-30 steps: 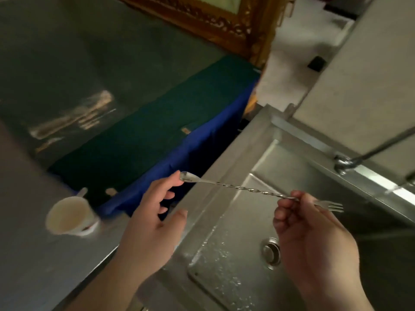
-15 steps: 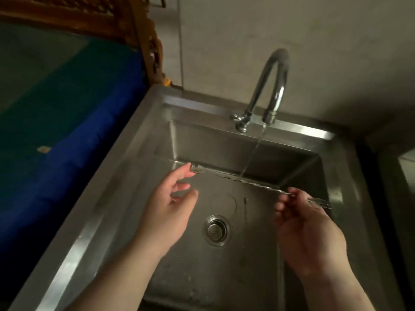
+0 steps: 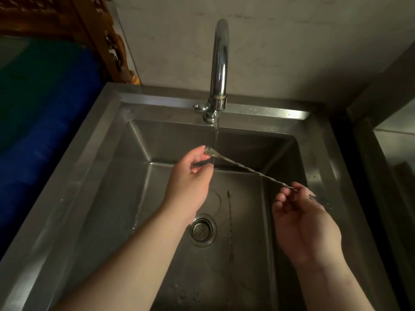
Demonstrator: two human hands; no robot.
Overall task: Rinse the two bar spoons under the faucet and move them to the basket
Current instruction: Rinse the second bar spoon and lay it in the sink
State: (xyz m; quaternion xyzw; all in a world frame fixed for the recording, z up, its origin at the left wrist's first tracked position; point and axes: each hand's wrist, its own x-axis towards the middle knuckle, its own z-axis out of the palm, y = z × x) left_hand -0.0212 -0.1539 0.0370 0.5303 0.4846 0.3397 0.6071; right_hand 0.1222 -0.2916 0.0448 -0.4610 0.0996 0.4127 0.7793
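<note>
A long twisted bar spoon (image 3: pixel 249 169) stretches across the steel sink (image 3: pixel 94 176), held at both ends. My left hand (image 3: pixel 189 176) pinches its bowl end right beside the thin water stream from the chrome faucet (image 3: pixel 220 63). My right hand (image 3: pixel 303 221) grips the fork-tipped end near the sink's right wall. A second bar spoon (image 3: pixel 230 225) lies flat on the sink floor, just right of the drain (image 3: pixel 202 230). No basket is in view.
A blue cloth-covered surface (image 3: pixel 45 122) lies left of the sink, with carved wooden furniture (image 3: pixel 105 37) behind it. A plain wall rises behind the faucet. A dark gap and another steel surface (image 3: pixel 393 153) sit to the right.
The view swung from the left counter to the sink. Both hands carried the spoon under the running water, and its bowl end now sits at the stream.
</note>
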